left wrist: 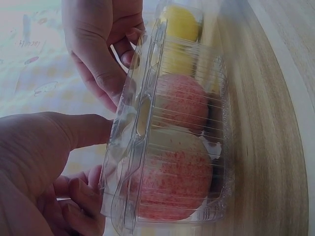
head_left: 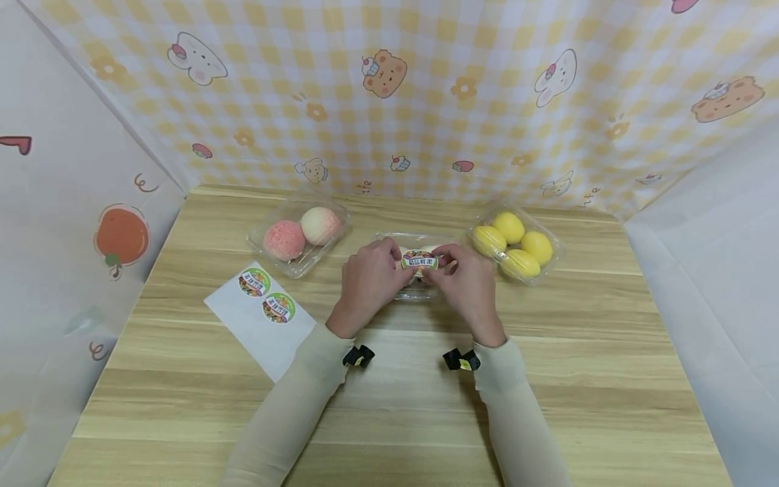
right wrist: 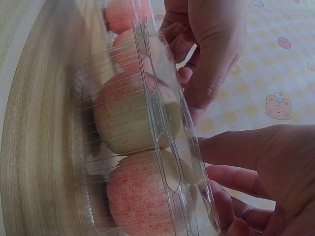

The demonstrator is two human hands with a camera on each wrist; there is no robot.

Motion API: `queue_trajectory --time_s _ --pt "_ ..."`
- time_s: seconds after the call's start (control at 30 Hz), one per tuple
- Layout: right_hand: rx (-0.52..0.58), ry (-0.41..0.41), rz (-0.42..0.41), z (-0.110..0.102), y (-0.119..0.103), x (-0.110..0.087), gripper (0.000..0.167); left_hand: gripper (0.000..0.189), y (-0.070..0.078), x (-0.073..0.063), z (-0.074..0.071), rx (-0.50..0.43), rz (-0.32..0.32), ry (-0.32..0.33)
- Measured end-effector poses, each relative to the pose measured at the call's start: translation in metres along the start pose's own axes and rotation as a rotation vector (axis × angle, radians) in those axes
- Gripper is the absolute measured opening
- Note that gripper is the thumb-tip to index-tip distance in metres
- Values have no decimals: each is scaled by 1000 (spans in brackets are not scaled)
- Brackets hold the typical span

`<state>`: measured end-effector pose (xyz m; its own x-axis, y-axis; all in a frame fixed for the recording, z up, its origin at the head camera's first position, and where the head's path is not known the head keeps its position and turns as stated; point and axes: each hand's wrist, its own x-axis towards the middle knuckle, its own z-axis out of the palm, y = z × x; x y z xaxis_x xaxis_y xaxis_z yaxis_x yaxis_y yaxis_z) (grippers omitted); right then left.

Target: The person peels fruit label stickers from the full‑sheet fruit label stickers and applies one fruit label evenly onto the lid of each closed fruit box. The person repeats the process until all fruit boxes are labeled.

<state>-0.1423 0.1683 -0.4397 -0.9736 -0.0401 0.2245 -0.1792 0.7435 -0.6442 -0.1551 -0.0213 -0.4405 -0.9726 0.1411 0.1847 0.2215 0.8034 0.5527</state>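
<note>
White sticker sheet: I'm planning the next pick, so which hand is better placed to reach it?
Probably the left hand: the sheet lies on its side, nearer to it than to the right hand, which is near the yellow fruit.

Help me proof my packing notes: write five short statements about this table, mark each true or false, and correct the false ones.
1. The left hand and right hand are both at a label over the middle container. True.
2. The middle container holds bananas. False: it holds pink-and-cream fruits.
3. The right-hand container holds four yellow fruits. True.
4. The white sheet bears no labels. False: two round labels show on it.
5. The left-hand container is nearer the person than the white sheet. False: it lies farther away.
</note>
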Motion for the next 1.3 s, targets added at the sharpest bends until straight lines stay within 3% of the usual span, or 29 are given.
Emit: queue_trajectory --time_s 0.97,1.3 --pt "-36 9 -30 1 4 0 25 34 -2 0 -1 -16 -4 -3" --pt "-53 -15 -73 1 4 0 23 24 -1 0 -1 -4 40 -13"
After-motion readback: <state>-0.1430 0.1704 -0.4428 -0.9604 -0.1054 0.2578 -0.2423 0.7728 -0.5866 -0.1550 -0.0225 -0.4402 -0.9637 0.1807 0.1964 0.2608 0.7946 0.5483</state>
